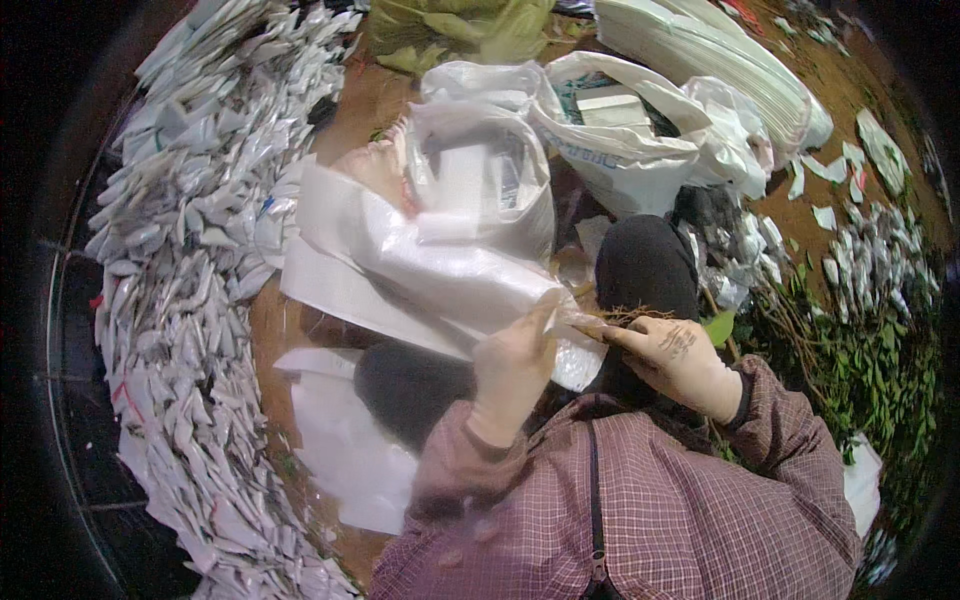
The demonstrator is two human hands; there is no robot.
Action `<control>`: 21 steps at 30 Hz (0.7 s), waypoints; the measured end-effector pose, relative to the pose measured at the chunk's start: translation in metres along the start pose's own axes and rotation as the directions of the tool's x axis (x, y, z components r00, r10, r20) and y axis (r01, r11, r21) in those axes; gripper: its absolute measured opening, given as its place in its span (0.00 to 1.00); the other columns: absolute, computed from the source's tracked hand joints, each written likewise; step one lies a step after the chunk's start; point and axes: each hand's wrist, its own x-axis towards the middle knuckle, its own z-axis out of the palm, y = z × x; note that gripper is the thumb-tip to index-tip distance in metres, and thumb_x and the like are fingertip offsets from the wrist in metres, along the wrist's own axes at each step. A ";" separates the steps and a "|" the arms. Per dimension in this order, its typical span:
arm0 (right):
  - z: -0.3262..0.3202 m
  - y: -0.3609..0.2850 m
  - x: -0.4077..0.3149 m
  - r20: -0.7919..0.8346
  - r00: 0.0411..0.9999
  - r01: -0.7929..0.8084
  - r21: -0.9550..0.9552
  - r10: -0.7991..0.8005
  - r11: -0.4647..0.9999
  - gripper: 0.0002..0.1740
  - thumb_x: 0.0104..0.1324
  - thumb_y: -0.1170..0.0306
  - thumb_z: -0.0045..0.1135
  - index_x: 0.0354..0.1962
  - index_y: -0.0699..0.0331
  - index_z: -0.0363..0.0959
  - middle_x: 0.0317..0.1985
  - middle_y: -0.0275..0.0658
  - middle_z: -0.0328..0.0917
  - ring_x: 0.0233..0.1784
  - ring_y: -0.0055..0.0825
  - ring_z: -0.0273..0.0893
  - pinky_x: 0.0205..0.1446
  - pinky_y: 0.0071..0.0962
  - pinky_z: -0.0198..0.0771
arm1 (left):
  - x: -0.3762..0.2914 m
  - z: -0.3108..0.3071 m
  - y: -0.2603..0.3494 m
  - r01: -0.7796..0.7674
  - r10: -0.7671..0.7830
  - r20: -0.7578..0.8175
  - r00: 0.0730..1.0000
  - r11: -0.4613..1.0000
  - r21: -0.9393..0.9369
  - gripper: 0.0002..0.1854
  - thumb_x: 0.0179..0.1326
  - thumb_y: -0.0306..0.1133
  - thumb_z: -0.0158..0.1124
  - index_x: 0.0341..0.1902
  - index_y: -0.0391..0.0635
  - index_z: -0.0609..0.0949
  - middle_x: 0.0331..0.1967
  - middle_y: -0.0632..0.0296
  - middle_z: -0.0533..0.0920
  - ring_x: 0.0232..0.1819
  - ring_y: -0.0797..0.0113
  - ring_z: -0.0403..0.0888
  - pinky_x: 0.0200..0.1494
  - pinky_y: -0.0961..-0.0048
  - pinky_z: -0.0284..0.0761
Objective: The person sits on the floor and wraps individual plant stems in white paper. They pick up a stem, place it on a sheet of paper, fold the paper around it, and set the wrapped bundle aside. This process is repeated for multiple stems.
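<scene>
My left hand [517, 371] is raised over my lap, its fingers pinched at the edge of a white plastic sheet [450, 259]. The sheet spreads up and left from there, over my legs. My right hand [675, 356] holds the lower part of a seedling whose thin brown roots [637, 310] show above the knuckles. Both hands' fingertips come close together at a crumpled shiny plastic end [583, 360]. A green leaf [720, 328] sticks out beyond the right hand. Dark marks like writing cover the back of that hand.
An open white woven sack [536, 180] with pale pieces inside stands before me, another sack [637, 169] behind it. White wrapped bundles [202, 315] form a long heap at left. Leafy seedlings [885, 375] lie at right. A stack of folded white sheets [720, 67] lies far right.
</scene>
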 end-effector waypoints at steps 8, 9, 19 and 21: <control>-0.011 -0.037 0.052 0.038 0.962 -0.192 0.799 0.270 0.570 0.21 0.69 0.75 0.57 0.58 0.68 0.79 0.48 0.49 0.87 0.54 0.34 0.85 0.60 0.34 0.77 | 0.020 -0.024 0.043 -0.146 0.132 -0.074 0.988 0.962 -0.232 0.37 0.61 0.25 0.65 0.77 0.60 0.74 0.31 0.47 0.84 0.32 0.44 0.86 0.36 0.55 0.80; -0.006 -0.040 0.056 0.094 0.975 -0.194 0.798 0.200 0.571 0.22 0.74 0.73 0.53 0.63 0.69 0.75 0.57 0.47 0.84 0.60 0.32 0.81 0.67 0.32 0.73 | 0.017 -0.027 0.051 -0.206 0.189 -0.099 0.977 0.956 -0.211 0.39 0.61 0.27 0.66 0.78 0.59 0.72 0.23 0.51 0.81 0.25 0.47 0.83 0.32 0.55 0.78; 0.075 -0.042 0.116 -0.017 1.000 0.020 0.961 -0.011 0.275 0.24 0.75 0.73 0.56 0.66 0.68 0.71 0.62 0.43 0.79 0.63 0.28 0.76 0.68 0.29 0.70 | -0.031 -0.022 0.030 -0.175 0.175 0.009 0.984 0.981 0.086 0.42 0.62 0.29 0.67 0.81 0.42 0.64 0.26 0.62 0.80 0.25 0.62 0.79 0.32 0.65 0.79; 0.083 -0.048 0.127 -0.034 0.999 0.037 0.970 -0.016 0.239 0.24 0.75 0.73 0.56 0.67 0.68 0.70 0.63 0.42 0.78 0.63 0.28 0.74 0.68 0.28 0.70 | -0.040 -0.013 0.017 -0.022 0.033 -0.053 0.998 0.979 0.204 0.42 0.62 0.30 0.67 0.80 0.41 0.65 0.31 0.59 0.82 0.30 0.61 0.81 0.36 0.63 0.81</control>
